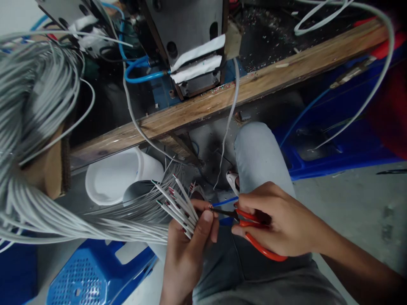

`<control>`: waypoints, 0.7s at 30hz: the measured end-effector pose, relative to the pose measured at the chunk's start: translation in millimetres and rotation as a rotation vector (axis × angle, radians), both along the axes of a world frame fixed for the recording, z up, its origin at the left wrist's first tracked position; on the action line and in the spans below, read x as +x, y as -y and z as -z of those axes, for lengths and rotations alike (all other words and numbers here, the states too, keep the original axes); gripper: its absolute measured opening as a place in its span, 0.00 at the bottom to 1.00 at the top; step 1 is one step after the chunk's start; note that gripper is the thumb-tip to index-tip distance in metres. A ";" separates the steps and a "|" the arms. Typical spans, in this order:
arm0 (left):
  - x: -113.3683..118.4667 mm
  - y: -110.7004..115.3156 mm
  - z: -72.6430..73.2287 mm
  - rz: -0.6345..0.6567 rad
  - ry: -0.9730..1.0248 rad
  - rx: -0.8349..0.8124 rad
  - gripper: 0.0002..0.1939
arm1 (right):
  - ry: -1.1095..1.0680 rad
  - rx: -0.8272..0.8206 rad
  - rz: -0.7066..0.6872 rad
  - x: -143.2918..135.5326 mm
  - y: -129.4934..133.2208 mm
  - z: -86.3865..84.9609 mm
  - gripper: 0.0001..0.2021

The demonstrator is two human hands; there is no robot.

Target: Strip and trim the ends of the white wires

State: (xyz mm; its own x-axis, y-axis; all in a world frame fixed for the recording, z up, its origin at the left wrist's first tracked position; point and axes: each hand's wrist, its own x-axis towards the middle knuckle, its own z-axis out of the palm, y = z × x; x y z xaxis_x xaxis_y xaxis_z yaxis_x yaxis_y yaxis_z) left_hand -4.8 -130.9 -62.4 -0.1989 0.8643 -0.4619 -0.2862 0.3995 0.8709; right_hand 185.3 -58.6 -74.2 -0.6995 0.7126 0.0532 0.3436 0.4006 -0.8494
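Observation:
My left hand [190, 243] is closed around a bunch of white-grey cables [178, 203], whose cut ends fan upward and show small red, green and dark cores. From this hand the long cable bundle [104, 224] runs off to the left. In my right hand [280, 218] is a pair of scissors [265, 250] with orange-red handles, my fingers through the loops. Their dark blades point left and reach the thumb and fingertips of my left hand, where a tiny wire end shows. Whether the blades are closed on it I cannot tell.
A wooden-edged workbench [197, 106] holds a metal machine [190, 34] with blue air hoses. A big coil of grey cable [41, 84] hangs over its left side. Below are a white bucket [111, 178] and a blue plastic stool [79, 275]. Blue plastic [349, 161] lies right.

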 end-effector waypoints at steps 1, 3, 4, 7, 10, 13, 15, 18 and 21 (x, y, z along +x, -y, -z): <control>-0.7 0.3 1.4 0.013 -0.010 0.012 0.15 | 0.004 -0.049 -0.004 -0.2 -0.7 -0.7 0.24; -1.5 1.4 3.3 0.032 -0.038 0.026 0.13 | 0.015 -0.112 -0.011 0.1 -1.7 -1.6 0.24; -1.4 2.0 3.8 0.036 -0.055 0.032 0.12 | 0.017 -0.120 -0.007 0.6 -2.0 -1.7 0.24; -0.2 3.5 4.8 0.047 -0.122 0.048 0.09 | 0.011 -0.123 0.004 3.8 -1.6 -1.3 0.23; 1.2 3.9 6.2 0.068 -0.188 0.077 0.09 | -0.006 -0.119 -0.001 7.4 -0.7 0.7 0.22; 2.0 3.8 6.4 0.083 -0.239 0.098 0.08 | -0.034 -0.027 0.003 8.7 0.8 4.7 0.21; 3.4 4.0 3.6 0.077 -0.303 0.103 0.07 | -0.038 0.150 0.036 7.8 2.7 8.5 0.19; 8.1 4.5 -5.1 0.057 -0.478 0.104 0.06 | 0.007 0.471 0.127 5.0 6.5 14.5 0.13; 12.1 5.0 -11.4 0.035 -0.567 0.091 0.05 | 0.034 0.644 0.164 5.4 9.9 19.5 0.10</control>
